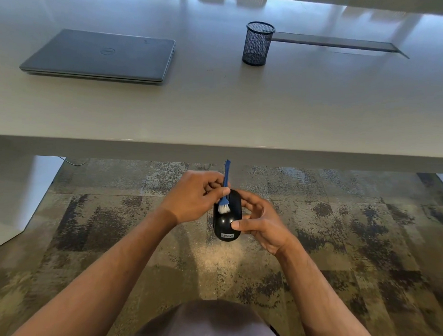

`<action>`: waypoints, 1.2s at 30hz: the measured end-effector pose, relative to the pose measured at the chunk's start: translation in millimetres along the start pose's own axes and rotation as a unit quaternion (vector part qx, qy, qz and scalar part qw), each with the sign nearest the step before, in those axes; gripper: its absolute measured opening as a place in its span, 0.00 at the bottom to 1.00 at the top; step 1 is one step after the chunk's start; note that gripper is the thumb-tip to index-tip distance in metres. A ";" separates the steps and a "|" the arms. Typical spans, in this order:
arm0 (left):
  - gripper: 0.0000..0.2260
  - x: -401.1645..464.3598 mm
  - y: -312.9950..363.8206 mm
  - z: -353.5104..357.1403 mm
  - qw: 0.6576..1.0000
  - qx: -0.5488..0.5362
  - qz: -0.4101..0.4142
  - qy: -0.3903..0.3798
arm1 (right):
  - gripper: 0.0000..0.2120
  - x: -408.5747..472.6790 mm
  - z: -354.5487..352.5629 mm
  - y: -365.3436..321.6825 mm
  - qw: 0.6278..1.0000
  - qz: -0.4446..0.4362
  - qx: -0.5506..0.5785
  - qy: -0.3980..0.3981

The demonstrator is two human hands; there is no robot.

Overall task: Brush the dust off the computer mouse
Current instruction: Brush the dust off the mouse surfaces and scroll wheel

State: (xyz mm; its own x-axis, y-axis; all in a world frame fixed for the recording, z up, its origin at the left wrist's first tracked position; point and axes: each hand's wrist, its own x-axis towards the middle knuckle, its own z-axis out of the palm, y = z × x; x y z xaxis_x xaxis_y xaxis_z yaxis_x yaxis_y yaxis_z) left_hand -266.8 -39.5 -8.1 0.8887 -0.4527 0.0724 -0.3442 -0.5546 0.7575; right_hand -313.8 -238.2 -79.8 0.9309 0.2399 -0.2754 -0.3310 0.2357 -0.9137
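The computer mouse (227,218) is glossy black with a small grey label bearing pale lettering, and the brush (225,193) over it has a blue handle and white bristles. Beyond the mouse, the pale grey-white tabletop (217,105) carries a matte grey laptop (98,55) and a dark blue-black mesh cup (258,43). Below the mouse, the carpet (351,235) is mottled olive, tan and charcoal in blocky patches.

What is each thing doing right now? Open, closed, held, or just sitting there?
Laptop: closed, flat on the desk.
Mesh cup: upright on the desk.
Mouse: held off the desk by the right hand.
Brush: pinched in the left hand, bristles on the mouse.
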 end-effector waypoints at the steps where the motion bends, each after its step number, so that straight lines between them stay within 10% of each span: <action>1: 0.05 1.4 -2.1 -1.5 1.000 0.005 -0.009 0.020 | 0.40 -0.3 0.9 0.5 1.000 0.001 0.001 -0.003; 7: 0.03 2.2 -3.4 -6.5 0.993 -0.002 -0.039 0.108 | 0.39 -2.4 3.0 1.4 1.000 -0.001 0.008 -0.019; 14: 0.04 -5.3 13.0 -4.0 0.995 -0.065 0.007 -0.074 | 0.38 2.3 5.1 1.8 1.000 0.001 0.011 -0.021; 28: 0.06 20.4 -11.9 0.7 0.993 0.088 0.001 0.077 | 0.35 -0.7 7.0 5.7 0.999 0.004 -0.001 -0.033; 36: 0.04 8.9 -10.1 -6.2 0.993 -0.075 -0.027 0.083 | 0.38 3.4 2.3 2.2 0.999 0.004 0.002 -0.033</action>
State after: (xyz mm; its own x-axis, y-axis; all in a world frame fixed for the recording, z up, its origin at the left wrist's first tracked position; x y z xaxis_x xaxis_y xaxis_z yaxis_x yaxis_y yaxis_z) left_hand -253.6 -33.6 -11.1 0.9464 -0.2977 0.1256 -0.2571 -0.4584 0.8508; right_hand -311.7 -234.6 -82.1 0.9157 0.3042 -0.2627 -0.3397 0.2362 -0.9104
